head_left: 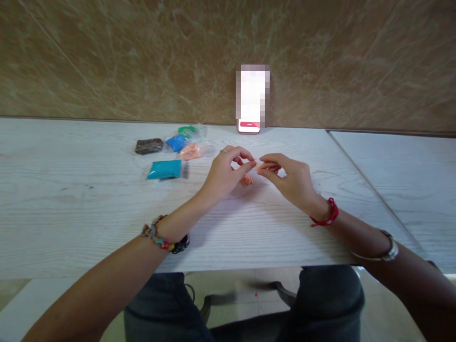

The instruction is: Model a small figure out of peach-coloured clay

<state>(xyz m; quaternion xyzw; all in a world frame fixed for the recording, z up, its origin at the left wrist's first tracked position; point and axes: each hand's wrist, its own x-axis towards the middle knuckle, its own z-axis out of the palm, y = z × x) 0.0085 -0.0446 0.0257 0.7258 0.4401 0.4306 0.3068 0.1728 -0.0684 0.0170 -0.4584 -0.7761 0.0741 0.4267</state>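
Over the middle of the white table, my left hand (228,168) and my right hand (288,175) meet at the fingertips. Between them is a small bit of peach modelling clay (257,166), mostly covered by the fingers. Both hands are closed in a pinch on it. Just below the fingers, a rough peach clay lump (246,180) lies on the table. To the left of my left hand is an opened clear bag of peach clay (191,151).
Left on the white table (89,204) lie a turquoise packet (164,169), a brown packet (149,146), a blue packet (176,142) and a green packet (187,130). A phone (249,102) with a blurred screen leans against the marbled wall (142,57).
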